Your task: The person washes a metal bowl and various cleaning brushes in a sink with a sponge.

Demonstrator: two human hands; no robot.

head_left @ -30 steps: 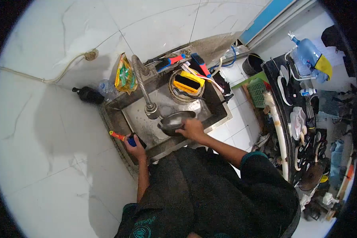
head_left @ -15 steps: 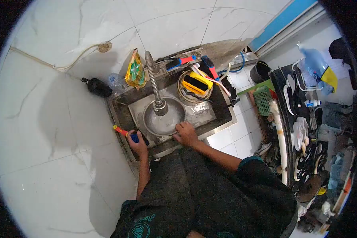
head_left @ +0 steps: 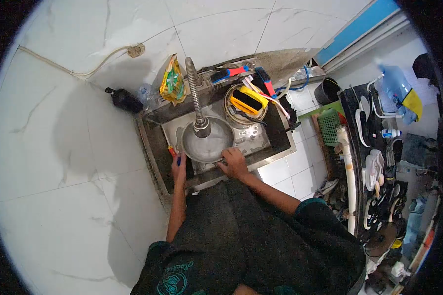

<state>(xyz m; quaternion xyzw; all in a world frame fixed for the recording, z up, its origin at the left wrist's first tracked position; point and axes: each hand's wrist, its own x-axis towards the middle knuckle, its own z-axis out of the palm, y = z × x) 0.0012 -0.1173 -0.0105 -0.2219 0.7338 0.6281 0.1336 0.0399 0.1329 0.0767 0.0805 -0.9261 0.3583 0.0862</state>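
My left hand (head_left: 178,170) is closed around a scrub brush (head_left: 172,151) at the left side of the sink (head_left: 275,156). Its red and yellow handle end sticks up past my fingers; the rest is mostly covered. My right hand (head_left: 234,163) grips the near right rim of a round metal bowl (head_left: 209,150), which sits in the sink with cloudy liquid inside. Directly above the bowl hangs the nozzle of a flexible metal faucet (head_left: 194,91).
Right of the bowl, a round container (head_left: 229,114) carries a yellow brush (head_left: 247,101). Two red-and-blue brushes (head_left: 230,73) lie along the back ledge. A yellow-green packet (head_left: 172,83) and a dark bottle (head_left: 123,100) stand behind left. Shoes (head_left: 371,211) fill a rack at right.
My left hand has turned and lifted the brush nearer the bowl, so its blue part is now mostly hidden. My right hand stays on the bowl's rim. The view has shifted slightly.
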